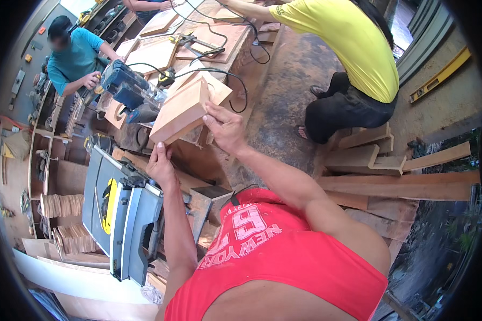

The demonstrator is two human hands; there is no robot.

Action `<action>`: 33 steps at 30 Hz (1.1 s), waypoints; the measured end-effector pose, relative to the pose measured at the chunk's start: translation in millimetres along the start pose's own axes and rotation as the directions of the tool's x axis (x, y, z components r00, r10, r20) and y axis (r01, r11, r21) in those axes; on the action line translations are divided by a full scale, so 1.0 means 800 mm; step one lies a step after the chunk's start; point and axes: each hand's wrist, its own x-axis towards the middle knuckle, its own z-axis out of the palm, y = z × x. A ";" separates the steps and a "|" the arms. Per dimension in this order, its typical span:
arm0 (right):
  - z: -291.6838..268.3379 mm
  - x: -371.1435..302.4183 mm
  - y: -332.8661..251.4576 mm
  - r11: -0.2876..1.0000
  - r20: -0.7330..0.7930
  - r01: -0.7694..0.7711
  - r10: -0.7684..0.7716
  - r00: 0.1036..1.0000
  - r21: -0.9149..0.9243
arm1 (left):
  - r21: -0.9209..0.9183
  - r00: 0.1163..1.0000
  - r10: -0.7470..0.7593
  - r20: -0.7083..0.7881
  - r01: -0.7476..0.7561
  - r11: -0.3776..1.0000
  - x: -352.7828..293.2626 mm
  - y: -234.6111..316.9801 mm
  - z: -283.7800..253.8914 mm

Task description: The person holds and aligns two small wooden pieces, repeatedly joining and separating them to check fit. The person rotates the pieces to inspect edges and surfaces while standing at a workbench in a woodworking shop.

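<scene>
Boxy pale wooden piece in both our hands, at the workbench's near end.
We judge it stiff, fairly light, dry rather than slippery, tough except for dent-prone corners; best held at opposite ends of its long near face. Our right hand is clamped on its right end, thumb on the near face, fingers around the end, only partly spread. Our left hand has fingertips on the lower left corner; we can't tell if they pinch or just steady. Can't tell if its far side rests on the workbench.
</scene>
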 end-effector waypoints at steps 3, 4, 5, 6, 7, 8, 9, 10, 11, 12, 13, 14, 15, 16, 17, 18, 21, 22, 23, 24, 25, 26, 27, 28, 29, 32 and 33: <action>0.015 -0.011 -0.011 0.988 0.031 -0.067 0.063 0.998 0.140 | -0.082 0.995 -0.101 -0.007 0.100 0.992 0.011 -0.017 -0.028; 0.018 -0.015 -0.016 0.992 0.031 -0.059 0.056 0.998 0.110 | -0.108 0.992 -0.125 -0.012 0.123 0.987 0.012 -0.021 -0.034; 0.021 -0.019 -0.018 0.995 0.032 -0.052 0.049 0.998 0.080 | -0.133 0.989 -0.148 -0.017 0.145 0.980 0.013 -0.026 -0.039; 0.024 -0.020 -0.020 0.998 0.034 -0.044 0.043 0.998 0.050 | -0.159 0.985 -0.172 -0.022 0.166 0.973 0.012 -0.030 -0.043; 0.027 -0.019 -0.021 1.000 0.017 -0.013 0.012 1.000 0.028 | -0.169 0.984 -0.180 -0.011 0.176 0.970 0.011 -0.035 -0.048; 0.028 -0.020 -0.021 1.000 0.011 -0.009 0.009 1.000 0.023 | -0.178 0.982 -0.189 -0.001 0.185 0.966 0.009 -0.040 -0.053; 0.030 -0.022 -0.021 1.000 0.005 -0.006 0.006 1.000 0.018 | -0.188 0.980 -0.196 0.009 0.195 0.963 0.009 -0.044 -0.058; 0.031 -0.023 -0.021 1.000 0.002 -0.001 0.001 1.000 0.011 | -0.200 0.978 -0.207 0.011 0.205 0.958 0.007 -0.046 -0.059; 0.031 -0.022 -0.022 1.000 0.011 -0.009 0.009 1.000 0.010 | -0.212 0.976 -0.218 0.013 0.216 0.953 0.006 -0.049 -0.061; 0.030 -0.021 -0.023 1.000 0.020 -0.018 0.018 1.000 0.009 | -0.223 0.973 -0.228 0.015 0.226 0.948 0.006 -0.052 -0.062; 0.030 -0.021 -0.024 1.000 0.031 -0.030 0.030 0.999 0.005 | -0.232 0.971 -0.237 0.008 0.232 0.945 0.004 -0.052 -0.062; 0.030 -0.021 -0.024 1.000 0.031 -0.021 0.021 0.999 -0.006 | -0.240 0.969 -0.245 0.001 0.238 0.941 0.003 -0.053 -0.062; 0.031 -0.021 -0.024 1.000 0.031 -0.011 0.012 0.999 -0.018 | -0.248 0.967 -0.254 -0.006 0.244 0.937 0.002 -0.053 -0.062; 0.032 -0.020 -0.025 1.000 0.032 0.000 0.001 0.999 -0.027 | -0.251 0.966 -0.260 -0.005 0.251 0.935 0.002 -0.053 -0.062; 0.032 -0.019 -0.027 1.000 0.036 -0.001 0.002 0.999 -0.029 | -0.253 0.964 -0.267 -0.005 0.257 0.933 0.001 -0.052 -0.061; 0.030 -0.017 -0.029 1.000 0.038 -0.002 0.003 0.999 -0.032 | -0.255 0.962 -0.273 -0.003 0.264 0.930 0.001 -0.052 -0.061; 0.029 -0.017 -0.027 0.999 0.036 0.009 -0.008 0.999 -0.033 | -0.269 0.967 -0.255 0.018 0.251 0.930 -0.002 -0.056 -0.063; 0.029 -0.016 -0.027 0.999 0.033 0.019 -0.018 0.999 -0.030 | -0.258 0.971 -0.238 0.022 0.235 0.937 -0.002 -0.058 -0.064; 0.029 -0.015 -0.027 0.999 0.039 0.013 -0.012 0.999 -0.030 | -0.248 0.975 -0.221 0.026 0.220 0.943 -0.002 -0.059 -0.064; 0.028 -0.014 -0.027 1.000 0.045 0.008 -0.007 0.999 -0.029 | -0.237 0.979 -0.204 0.030 0.205 0.950 -0.001 -0.060 -0.065; 0.028 -0.015 -0.027 1.000 0.053 0.001 0.001 0.999 -0.027 | -0.232 0.980 -0.198 0.032 0.200 0.952 -0.002 -0.059 -0.064; 0.026 -0.013 -0.027 0.998 0.064 0.041 -0.038 0.997 -0.039 | -0.226 0.981 -0.192 0.035 0.195 0.954 -0.002 -0.059 -0.061; 0.022 -0.010 -0.026 0.995 0.075 0.081 -0.078 0.994 -0.050 | -0.221 0.982 -0.186 0.037 0.190 0.957 -0.002 -0.058 -0.059; 0.020 -0.006 -0.026 0.991 0.087 0.124 -0.119 0.989 -0.059 | -0.233 0.984 -0.175 0.032 0.178 0.956 -0.001 -0.057 -0.057; 0.018 -0.004 -0.025 0.994 0.104 0.106 -0.101 0.989 -0.040 | -0.244 0.986 -0.164 0.027 0.166 0.955 0.001 -0.056 -0.055; 0.014 0.003 -0.020 0.998 0.130 0.059 -0.062 0.990 0.021 | -0.233 0.988 -0.153 0.006 0.150 0.961 0.002 -0.049 -0.047; 0.014 0.004 -0.016 0.998 0.126 0.046 -0.052 0.991 0.050 | -0.213 0.988 -0.153 0.005 0.150 0.966 0.003 -0.048 -0.045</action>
